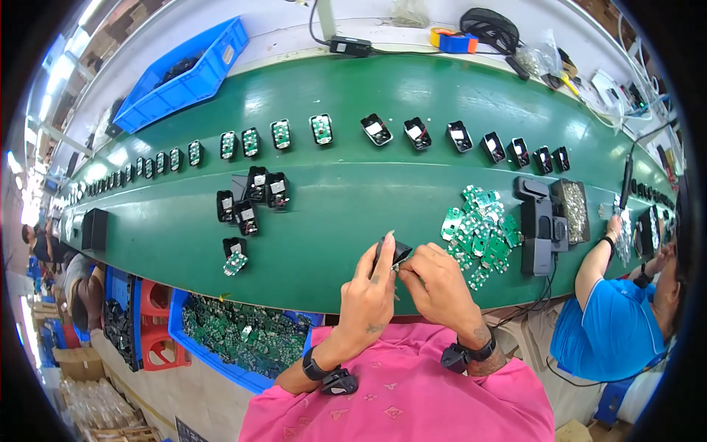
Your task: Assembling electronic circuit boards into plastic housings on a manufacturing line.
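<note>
My left hand (366, 298) is closed around a small black plastic housing (400, 253), tilted up over the bench's near edge. Against its lower side, my right hand (440, 283) pinches something small, mostly covered by the fingers. Right of my hands lies a loose heap of green circuit boards (482, 232). To the left, several black housings (246, 216) with parts inside sit in a cluster. Nearer to me, one more housing has a green circuit board (235, 264) leaning on it.
Rows of housings (320, 129) line the green bench (353, 199). A black device (536, 236) stands beside a box of small metal parts (573, 210). A blue crate (184, 77) is at back left; a blue bin of boards (175, 317) sits below. A co-worker (611, 324) works at right.
</note>
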The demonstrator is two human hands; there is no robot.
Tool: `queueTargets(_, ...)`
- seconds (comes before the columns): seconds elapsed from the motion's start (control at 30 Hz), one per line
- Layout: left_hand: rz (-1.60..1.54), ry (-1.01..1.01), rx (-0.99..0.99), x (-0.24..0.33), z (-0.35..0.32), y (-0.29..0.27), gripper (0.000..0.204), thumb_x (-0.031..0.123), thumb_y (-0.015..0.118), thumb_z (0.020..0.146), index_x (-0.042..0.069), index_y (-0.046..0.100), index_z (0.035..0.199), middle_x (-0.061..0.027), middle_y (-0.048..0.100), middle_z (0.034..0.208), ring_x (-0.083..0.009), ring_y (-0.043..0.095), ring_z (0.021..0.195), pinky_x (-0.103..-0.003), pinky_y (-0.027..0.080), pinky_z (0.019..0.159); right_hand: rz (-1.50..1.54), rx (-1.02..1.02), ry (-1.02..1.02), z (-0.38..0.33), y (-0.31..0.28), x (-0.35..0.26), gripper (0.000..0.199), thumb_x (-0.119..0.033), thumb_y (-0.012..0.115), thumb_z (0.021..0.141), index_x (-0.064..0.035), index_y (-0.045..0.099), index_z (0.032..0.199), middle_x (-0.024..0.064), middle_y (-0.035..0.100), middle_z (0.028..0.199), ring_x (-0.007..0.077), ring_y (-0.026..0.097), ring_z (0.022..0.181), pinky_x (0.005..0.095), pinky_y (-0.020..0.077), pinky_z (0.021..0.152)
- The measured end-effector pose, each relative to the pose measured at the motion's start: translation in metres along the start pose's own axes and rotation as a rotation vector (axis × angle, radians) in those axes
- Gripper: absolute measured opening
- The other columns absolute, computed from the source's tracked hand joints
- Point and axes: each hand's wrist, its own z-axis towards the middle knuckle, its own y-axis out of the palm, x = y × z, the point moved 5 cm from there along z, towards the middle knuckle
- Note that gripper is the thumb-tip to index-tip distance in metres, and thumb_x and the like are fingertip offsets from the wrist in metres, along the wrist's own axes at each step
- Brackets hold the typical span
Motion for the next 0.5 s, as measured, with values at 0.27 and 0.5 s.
queueTargets(0.27,-0.723,-0.505,-0.02,-0.033,0.001,0.008,0.053,0.004,0.053,0.097,0.007,0.042,0.148,-0.0151,0.058,0.128,-0.0145,0.066,0.071,-0.03,0.058,0.061,-0.065,0.165,0.371,-0.003,0.017,0.014,0.013,-0.007,0.065,0.088,0.0018,0.063,0.098,0.0066,0.056,0.076,0.0166,0.052,0.067,0.0342,0.0438,0.062)
queueTargets(0.5,-0.726,-0.18,-0.168,-0.035,0.015,0.009,0.066,-0.002,0.06,0.082,0.01,0.042,0.144,-0.0148,0.06,0.122,-0.0215,0.067,0.08,-0.033,0.055,0.071,0.474,0.097,0.525,-0.018,0.025,0.072,0.017,-0.008,0.062,0.096,0.0002,0.055,0.083,0.0023,0.058,0.071,0.0076,0.051,0.057,0.0231,0.0412,0.052)
